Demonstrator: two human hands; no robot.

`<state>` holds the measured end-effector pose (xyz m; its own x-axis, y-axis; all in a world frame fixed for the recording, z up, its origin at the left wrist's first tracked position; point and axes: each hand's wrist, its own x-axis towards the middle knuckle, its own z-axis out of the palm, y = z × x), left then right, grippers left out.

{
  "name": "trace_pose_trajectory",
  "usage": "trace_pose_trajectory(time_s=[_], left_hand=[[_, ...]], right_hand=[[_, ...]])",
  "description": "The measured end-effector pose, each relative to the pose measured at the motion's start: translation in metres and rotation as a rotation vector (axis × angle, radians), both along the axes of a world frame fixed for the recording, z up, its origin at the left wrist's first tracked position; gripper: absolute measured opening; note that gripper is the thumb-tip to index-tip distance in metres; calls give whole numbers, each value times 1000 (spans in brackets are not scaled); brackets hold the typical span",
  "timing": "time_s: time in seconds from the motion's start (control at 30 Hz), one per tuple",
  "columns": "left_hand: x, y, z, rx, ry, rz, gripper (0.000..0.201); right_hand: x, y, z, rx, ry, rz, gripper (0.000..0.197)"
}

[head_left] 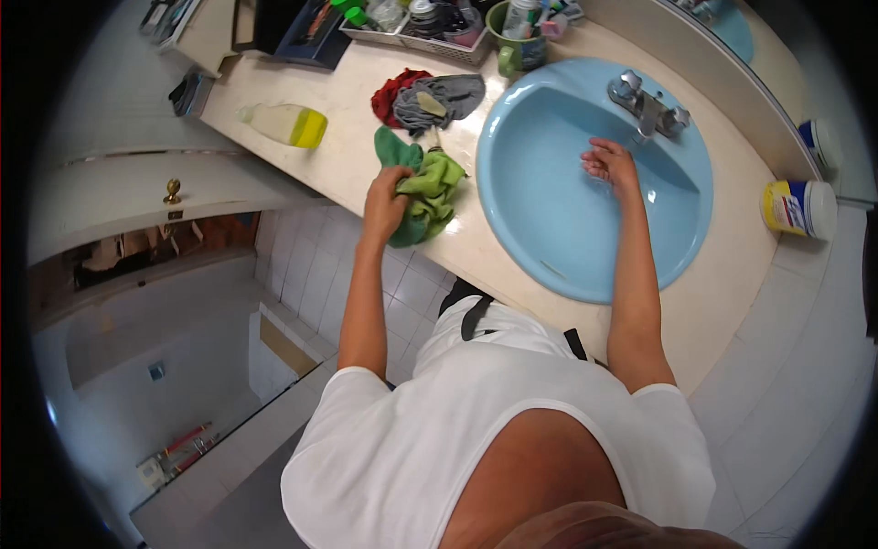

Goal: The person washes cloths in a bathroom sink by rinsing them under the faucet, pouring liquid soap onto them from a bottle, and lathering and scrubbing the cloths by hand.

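On the left side of the counter, my left hand (386, 203) is closed on a bunched light green cloth (433, 188) at the counter's front edge. A darker green piece (395, 149), cloth-like, lies against it and shows on both sides of the hand. My right hand (611, 166) is over the light blue sink basin (549, 210), just below the metal faucet (649, 114). Its fingers are loosely bent and apart, with nothing in them. Behind the green cloth rest a grey cloth (457, 99) and a red cloth (393, 96), with a small pale piece (430, 103) on top.
A clear bottle with yellow-green liquid (288, 125) lies on its side at the left. White baskets of toiletries (416, 41) and a green mug (519, 50) line the back. A yellow, blue and white tub (797, 209) stands at the right, by the mirror (759, 64).
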<state>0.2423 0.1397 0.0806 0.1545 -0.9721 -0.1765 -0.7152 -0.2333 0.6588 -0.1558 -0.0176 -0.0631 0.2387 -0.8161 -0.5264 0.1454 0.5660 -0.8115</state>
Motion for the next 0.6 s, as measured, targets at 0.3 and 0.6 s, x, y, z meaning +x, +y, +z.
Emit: trace_pose_trajectory(time_s=[0.3,0.6], left_hand=[[-45,-23,117,-233,420,38,36],[-135,-80,124,-135,781,-104,38]], right_hand=[[-44,28,37,-117,264,-155,30],[-33,41,39,-90,26,-171,31]])
